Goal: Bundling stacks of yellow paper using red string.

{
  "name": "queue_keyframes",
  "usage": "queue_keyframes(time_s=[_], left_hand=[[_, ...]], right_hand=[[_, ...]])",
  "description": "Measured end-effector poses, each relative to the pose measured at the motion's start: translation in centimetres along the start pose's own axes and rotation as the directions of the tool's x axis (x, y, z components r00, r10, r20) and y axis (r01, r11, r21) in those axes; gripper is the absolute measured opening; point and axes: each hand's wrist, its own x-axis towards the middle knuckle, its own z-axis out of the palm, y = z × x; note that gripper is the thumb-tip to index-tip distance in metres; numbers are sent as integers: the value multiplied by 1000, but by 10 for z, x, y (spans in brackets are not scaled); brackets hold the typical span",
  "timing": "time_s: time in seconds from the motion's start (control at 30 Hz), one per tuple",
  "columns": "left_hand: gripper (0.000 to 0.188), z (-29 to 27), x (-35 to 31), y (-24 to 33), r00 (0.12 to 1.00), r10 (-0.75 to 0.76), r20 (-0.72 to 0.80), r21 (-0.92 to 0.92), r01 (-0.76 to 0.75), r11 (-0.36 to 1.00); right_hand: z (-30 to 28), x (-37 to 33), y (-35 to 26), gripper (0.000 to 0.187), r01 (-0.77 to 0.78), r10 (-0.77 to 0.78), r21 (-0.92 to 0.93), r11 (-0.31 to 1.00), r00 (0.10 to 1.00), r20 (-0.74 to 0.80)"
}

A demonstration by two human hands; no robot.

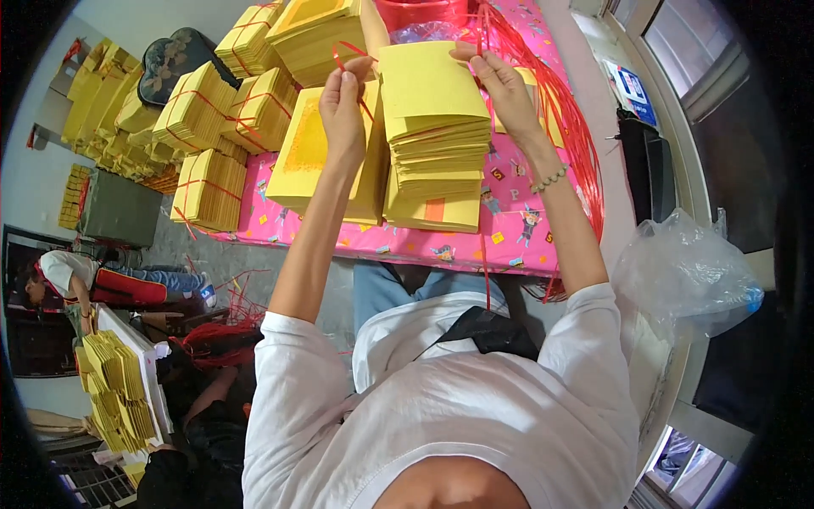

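Note:
In front of me stands a tall stack of yellow paper sheets (434, 81), folded or bundled in layers. At its left side my left hand (343, 106) pinches a thin red plastic strip (367, 111), whose loose end curls above the fingers. My right hand (506, 89), with a beaded bracelet at the wrist, is closed at the stack's far right corner. Between its fingertips runs another length of red strip (479, 30). A thick yellow block of paper (284, 174) with an orange-gold patch on top sits beside the stack, under my left forearm.
The table has a pink patterned cover (517, 233). Red strips (577, 170) hang along its right edge. Tied yellow bundles (208, 191) are piled at the left. A clear plastic bag (691, 276) lies at the right. Another person (127, 284) stands at a side table (157, 373).

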Motion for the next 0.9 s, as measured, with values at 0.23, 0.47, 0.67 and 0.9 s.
queue_keyframes(time_s=[0.23, 0.47, 0.67, 0.9], left_hand=[[28, 4, 32, 29, 985, 64, 158, 112, -82, 990], [26, 28, 45, 34, 796, -167, 581, 362, -69, 930], [22, 37, 43, 29, 746, -213, 631, 335, -14, 942], [24, 41, 41, 21, 773, -200, 601, 344, -25, 939]], right_hand=[[-9, 35, -45, 26, 249, -182, -688, 682, 968, 170], [25, 51, -52, 24, 263, -169, -489, 832, 959, 229], [39, 46, -55, 21, 98, -8, -456, 884, 981, 195], [41, 40, -53, 28, 149, -58, -523, 839, 981, 187]])
